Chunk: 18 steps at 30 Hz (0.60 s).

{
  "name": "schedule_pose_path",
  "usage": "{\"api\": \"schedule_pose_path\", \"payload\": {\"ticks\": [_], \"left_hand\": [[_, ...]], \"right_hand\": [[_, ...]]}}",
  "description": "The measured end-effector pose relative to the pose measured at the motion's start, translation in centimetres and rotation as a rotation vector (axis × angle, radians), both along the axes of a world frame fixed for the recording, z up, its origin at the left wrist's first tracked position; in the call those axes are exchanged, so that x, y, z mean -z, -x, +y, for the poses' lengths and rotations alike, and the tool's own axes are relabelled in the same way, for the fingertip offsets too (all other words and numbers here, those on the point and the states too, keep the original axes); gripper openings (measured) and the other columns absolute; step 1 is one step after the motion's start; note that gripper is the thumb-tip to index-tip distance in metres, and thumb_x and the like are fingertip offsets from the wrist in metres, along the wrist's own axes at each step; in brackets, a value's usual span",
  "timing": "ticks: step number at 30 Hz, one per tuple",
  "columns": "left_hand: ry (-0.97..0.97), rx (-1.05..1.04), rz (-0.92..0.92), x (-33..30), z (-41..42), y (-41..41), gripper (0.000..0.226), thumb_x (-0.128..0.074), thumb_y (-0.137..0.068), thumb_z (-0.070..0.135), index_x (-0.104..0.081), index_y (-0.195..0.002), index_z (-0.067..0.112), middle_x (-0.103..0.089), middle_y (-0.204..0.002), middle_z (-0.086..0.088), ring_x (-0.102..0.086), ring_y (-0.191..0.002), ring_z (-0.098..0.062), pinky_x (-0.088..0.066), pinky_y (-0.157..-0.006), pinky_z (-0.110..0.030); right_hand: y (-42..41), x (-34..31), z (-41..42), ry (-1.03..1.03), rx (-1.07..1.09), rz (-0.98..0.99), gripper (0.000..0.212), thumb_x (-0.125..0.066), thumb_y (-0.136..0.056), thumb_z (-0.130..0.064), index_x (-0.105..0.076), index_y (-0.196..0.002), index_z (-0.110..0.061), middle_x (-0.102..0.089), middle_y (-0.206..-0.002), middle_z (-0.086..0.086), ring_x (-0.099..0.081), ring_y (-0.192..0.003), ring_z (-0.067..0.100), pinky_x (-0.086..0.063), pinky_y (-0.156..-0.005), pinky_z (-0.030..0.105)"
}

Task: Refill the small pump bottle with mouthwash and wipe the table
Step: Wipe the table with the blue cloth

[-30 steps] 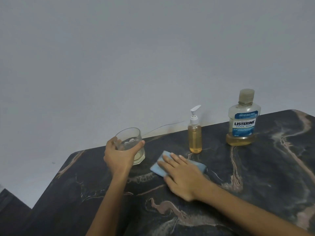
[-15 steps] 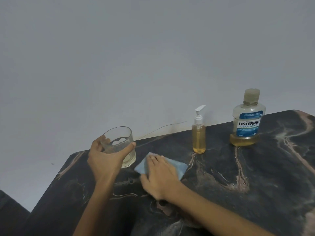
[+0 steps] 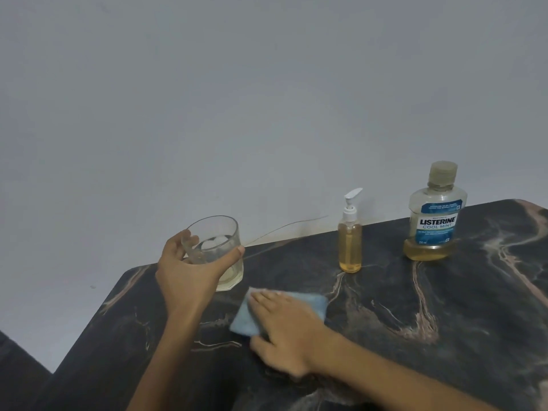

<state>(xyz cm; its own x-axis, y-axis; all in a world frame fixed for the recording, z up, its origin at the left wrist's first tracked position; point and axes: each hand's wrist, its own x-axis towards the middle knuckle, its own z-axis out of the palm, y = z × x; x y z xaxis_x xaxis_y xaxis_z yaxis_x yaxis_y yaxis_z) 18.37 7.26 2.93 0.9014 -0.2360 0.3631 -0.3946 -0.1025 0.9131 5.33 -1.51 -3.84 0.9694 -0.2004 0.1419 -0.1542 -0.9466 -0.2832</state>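
Left hand (image 3: 189, 274): grips the glass (image 3: 215, 250) near the tabletop's (image 3: 444, 336) left back corner.
Right hand (image 3: 284, 330): flat fingers press the blue cloth (image 3: 308, 304).
Pump bottle (image 3: 350, 241): upright by the back edge.
Mouthwash bottle (image 3: 434, 221): near it, to the right.

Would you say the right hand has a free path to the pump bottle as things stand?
Probably yes: the right hand lies flat on the cloth, and only bare table lies between it and the pump bottle.

dark marble table (image 3: 444, 336) bears cloth (image 3: 308, 304), pump bottle (image 3: 350, 247), mouthwash bottle (image 3: 434, 229).
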Motion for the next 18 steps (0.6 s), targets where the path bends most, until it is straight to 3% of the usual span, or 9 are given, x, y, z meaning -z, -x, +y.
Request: {"api": "schedule_pose_path", "payload": {"ticks": [2, 6, 8, 12, 15, 18], "left_hand": [[-0.004, 0.004, -0.014, 0.2, -0.2, 0.0, 0.084, -0.094, -0.044, 0.037, -0.056, -0.116, 0.02, -0.064, -0.106, 0.005, -0.062, -0.101, -0.019, -0.051, -0.087, -0.035], [-0.008, 0.016, -0.038, 0.0, 0.1, 0.4, 0.09, -0.092, -0.043, 0.041, -0.055, -0.121, 0.018, -0.061, -0.107, 0.006, -0.061, -0.102, -0.02, -0.047, -0.081, -0.028], [-0.016, 0.026, -0.05, -0.4, 0.3, 0.8, 0.094, -0.09, -0.041, 0.046, -0.054, -0.123, 0.017, -0.061, -0.109, 0.006, -0.06, -0.102, -0.019, -0.046, -0.081, -0.028], [-0.025, 0.031, -0.063, -1.2, 0.2, 0.9, 0.089, -0.092, -0.043, 0.043, -0.055, -0.12, 0.018, -0.062, -0.104, 0.008, -0.061, -0.102, -0.018, -0.045, -0.077, -0.024], [-0.027, 0.044, -0.036, -1.3, -0.5, 0.7, 0.087, -0.093, -0.044, 0.04, -0.055, -0.119, 0.018, -0.062, -0.104, 0.007, -0.061, -0.104, -0.018, -0.047, -0.081, -0.027], [-0.031, 0.069, -0.014, -0.5, -1.4, 0.9, 0.089, -0.093, -0.044, 0.039, -0.055, -0.121, 0.017, -0.062, -0.105, 0.006, -0.061, -0.103, -0.017, -0.049, -0.083, -0.028]], "right_hand": [[1.5, 1.1, 0.0, 0.021, 0.113, 0.0, 0.079, -0.016, -0.088, -0.054, -0.013, -0.15, -0.004, -0.014, -0.157, 0.013, -0.011, -0.145, 0.021, 0.003, -0.113, 0.03], [-2.2, -0.7, -4.0, -0.01, 0.586, 0.103, 0.074, -0.018, -0.099, -0.049, -0.005, -0.148, 0.004, -0.008, -0.157, 0.02, -0.008, -0.145, 0.028, -0.004, -0.118, 0.038], [-4.8, -1.7, -5.9, -0.029, 0.622, 0.109, 0.067, -0.024, -0.1, -0.041, -0.009, -0.148, 0.005, -0.011, -0.156, 0.02, -0.009, -0.145, 0.029, -0.006, -0.118, 0.039], [-5.3, -1.4, -4.2, 0.034, 0.222, 0.073, 0.059, -0.033, -0.099, -0.034, -0.021, -0.147, 0.0, -0.025, -0.153, 0.017, -0.022, -0.141, 0.027, -0.014, -0.117, 0.035], [-0.4, -0.5, -0.9, 0.076, -0.162, 0.045, 0.06, -0.033, -0.1, -0.037, -0.015, -0.151, -0.01, -0.014, -0.158, 0.008, -0.011, -0.145, 0.019, 0.003, -0.114, 0.026], [5.6, -0.6, -0.1, 0.027, -0.351, 0.043, 0.061, -0.034, -0.1, -0.041, -0.009, -0.152, -0.022, -0.001, -0.157, -0.008, 0.005, -0.143, 0.001, 0.019, -0.103, 0.012]]}}
